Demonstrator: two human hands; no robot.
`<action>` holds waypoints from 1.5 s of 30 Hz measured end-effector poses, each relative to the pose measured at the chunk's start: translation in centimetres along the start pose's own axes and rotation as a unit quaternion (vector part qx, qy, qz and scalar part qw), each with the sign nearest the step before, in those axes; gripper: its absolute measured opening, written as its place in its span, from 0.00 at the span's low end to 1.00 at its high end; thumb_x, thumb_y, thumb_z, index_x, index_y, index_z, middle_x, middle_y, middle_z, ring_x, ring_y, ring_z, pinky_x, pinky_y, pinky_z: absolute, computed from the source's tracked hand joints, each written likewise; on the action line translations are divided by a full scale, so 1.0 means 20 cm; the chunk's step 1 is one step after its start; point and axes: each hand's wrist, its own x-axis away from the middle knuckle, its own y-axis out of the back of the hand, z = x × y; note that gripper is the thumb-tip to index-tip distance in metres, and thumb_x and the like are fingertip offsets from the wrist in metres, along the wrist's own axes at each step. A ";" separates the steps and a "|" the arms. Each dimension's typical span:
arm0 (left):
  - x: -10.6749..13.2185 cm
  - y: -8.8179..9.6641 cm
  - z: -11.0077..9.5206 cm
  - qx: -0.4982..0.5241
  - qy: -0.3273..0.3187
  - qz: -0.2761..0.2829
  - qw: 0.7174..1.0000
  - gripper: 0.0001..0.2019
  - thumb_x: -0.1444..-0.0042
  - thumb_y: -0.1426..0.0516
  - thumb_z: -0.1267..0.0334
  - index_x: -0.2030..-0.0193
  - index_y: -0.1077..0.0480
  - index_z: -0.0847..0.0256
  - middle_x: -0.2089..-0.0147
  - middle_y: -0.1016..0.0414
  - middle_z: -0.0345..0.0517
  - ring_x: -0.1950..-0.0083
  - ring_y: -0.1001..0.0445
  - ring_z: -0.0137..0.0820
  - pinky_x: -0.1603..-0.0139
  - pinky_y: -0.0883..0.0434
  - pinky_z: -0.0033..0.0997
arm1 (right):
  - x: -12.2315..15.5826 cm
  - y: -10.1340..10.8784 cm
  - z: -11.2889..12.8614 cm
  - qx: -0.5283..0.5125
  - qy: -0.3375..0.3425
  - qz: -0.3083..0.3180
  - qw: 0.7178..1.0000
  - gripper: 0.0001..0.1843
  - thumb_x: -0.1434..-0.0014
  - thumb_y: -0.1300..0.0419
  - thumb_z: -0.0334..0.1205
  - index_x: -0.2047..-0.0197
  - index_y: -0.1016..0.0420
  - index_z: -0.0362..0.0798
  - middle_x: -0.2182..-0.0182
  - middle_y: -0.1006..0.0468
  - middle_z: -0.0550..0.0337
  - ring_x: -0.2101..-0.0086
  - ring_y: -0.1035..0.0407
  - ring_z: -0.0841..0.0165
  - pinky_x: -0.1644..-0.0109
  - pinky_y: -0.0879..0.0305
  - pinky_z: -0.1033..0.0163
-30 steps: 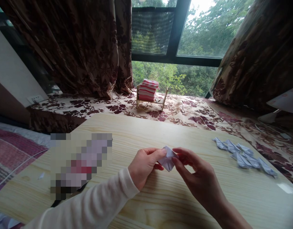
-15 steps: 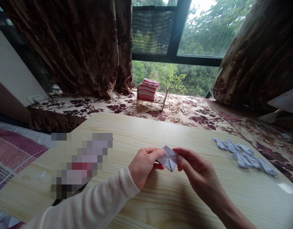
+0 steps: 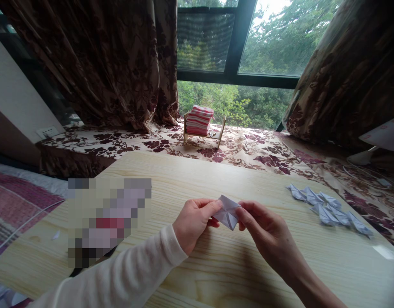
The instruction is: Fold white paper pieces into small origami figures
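A small folded square of white paper [image 3: 228, 212], creased across its middle, is held above the wooden table between both hands. My left hand [image 3: 197, 220] pinches its left corner, thumb on top and fingers beneath. At the right corner, my right hand [image 3: 264, 229] grips the paper between thumb and forefinger. The fingertips under the paper are partly hidden. Farther right on the table lie several folded white paper pieces [image 3: 327, 209] in two loose rows.
The pale wood-grain table [image 3: 171, 179] reaches to a ledge with floral cloth [image 3: 248, 147]. A small stand [image 3: 221, 132] there carries folded red-and-white striped cloths [image 3: 199, 120]. A pixelated area covers something at the table's left. A lamp [image 3: 383, 134] stands at far right.
My right thumb has moved slightly up and left along the paper's right corner. The left hand keeps its hold in nearly the same place.
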 end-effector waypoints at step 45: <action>0.02 -0.01 -0.02 -0.056 -0.064 0.025 0.996 0.19 0.49 0.43 0.49 0.76 0.27 0.66 0.77 0.33 0.42 0.73 0.37 0.26 0.68 0.38 0.28 | 0.01 0.01 -0.01 -0.008 -0.023 0.048 0.999 0.14 0.41 0.43 0.48 0.67 0.23 0.46 0.77 0.28 0.63 0.75 0.36 0.72 0.71 0.37 0.70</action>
